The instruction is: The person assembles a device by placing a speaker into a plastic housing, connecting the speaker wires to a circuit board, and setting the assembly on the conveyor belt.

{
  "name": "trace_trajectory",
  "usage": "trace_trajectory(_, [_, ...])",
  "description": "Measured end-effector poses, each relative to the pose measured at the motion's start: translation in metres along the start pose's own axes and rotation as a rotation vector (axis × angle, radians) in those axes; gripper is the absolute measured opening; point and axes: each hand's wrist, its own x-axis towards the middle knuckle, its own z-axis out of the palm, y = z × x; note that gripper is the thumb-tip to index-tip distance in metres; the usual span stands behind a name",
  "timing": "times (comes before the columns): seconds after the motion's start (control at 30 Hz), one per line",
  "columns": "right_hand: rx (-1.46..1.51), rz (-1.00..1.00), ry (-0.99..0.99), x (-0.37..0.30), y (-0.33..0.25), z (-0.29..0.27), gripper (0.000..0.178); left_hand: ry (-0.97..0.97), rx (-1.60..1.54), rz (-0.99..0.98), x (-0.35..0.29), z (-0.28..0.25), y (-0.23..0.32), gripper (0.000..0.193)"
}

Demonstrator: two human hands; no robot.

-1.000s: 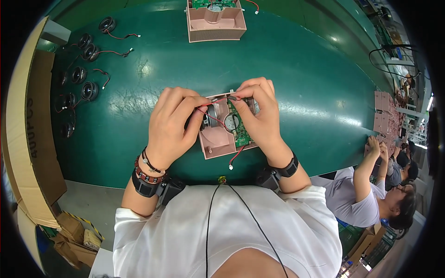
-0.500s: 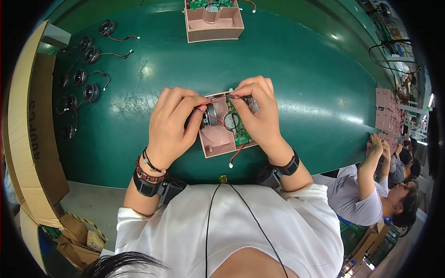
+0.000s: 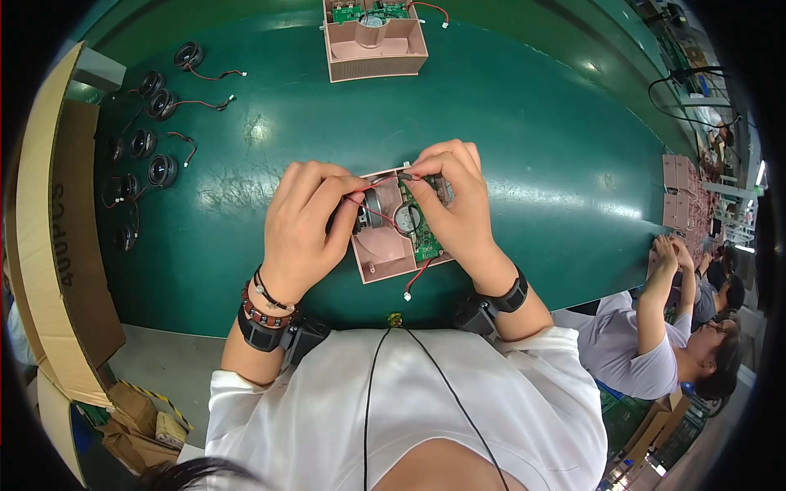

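Note:
A pink plastic housing (image 3: 385, 267) lies on the table in front of me, a green circuit board (image 3: 426, 248) along its right side. In its left part sits a round black speaker (image 3: 366, 214), partly covered by my left hand (image 3: 307, 225). That hand is closed, pinching a red and black speaker cable (image 3: 378, 185) between thumb and fingertips. My right hand (image 3: 455, 200) pinches the cable's other end above the board; the dark piece at its fingertips is too small to make out. A second red and black lead with a white plug (image 3: 408, 295) hangs over the housing's near edge.
Several loose speakers (image 3: 163, 170) with leads lie on the left of the green table (image 3: 557, 164). Another pink housing (image 3: 377, 68) stands at the far edge. A cardboard box (image 3: 82, 229) borders the left. At right, a co-worker (image 3: 630, 340) sits near more pink housings (image 3: 675, 173).
Both hands keep their pinch on the cable, with only slight finger movement. The whole view has shifted a little, so the table's things appear slightly lower.

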Motion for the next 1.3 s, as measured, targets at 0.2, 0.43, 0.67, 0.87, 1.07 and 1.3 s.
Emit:
trace_trajectory(0.2, [0.003, 0.021, 0.015, -0.001, 0.0, 0.0, 0.011, 0.003, -0.007, -0.001, 0.0, 0.0, 0.0, 0.016])
trace_trajectory(0.43, [-0.017, -0.036, 0.027, 0.002, -0.001, -0.002, 0.01, 0.001, -0.015, -0.013, 0.0, 0.0, 0.0, 0.015])
trace_trajectory(0.67, [0.115, 0.114, -0.042, 0.005, 0.002, -0.003, 0.009, 0.019, -0.018, -0.008, 0.001, 0.002, -0.001, 0.015])
trace_trajectory(0.87, [0.268, 0.232, -0.117, 0.006, 0.007, -0.002, 0.009, 0.029, -0.024, -0.028, 0.0, 0.002, -0.001, 0.016])
trace_trajectory(1.07, [0.209, 0.208, -0.139, 0.005, 0.004, -0.004, 0.009, 0.036, -0.033, -0.019, 0.0, 0.003, -0.002, 0.016])
trace_trajectory(1.3, [0.206, 0.194, -0.113, 0.008, 0.01, -0.012, 0.009, 0.035, -0.033, -0.014, 0.0, 0.002, -0.002, 0.017])
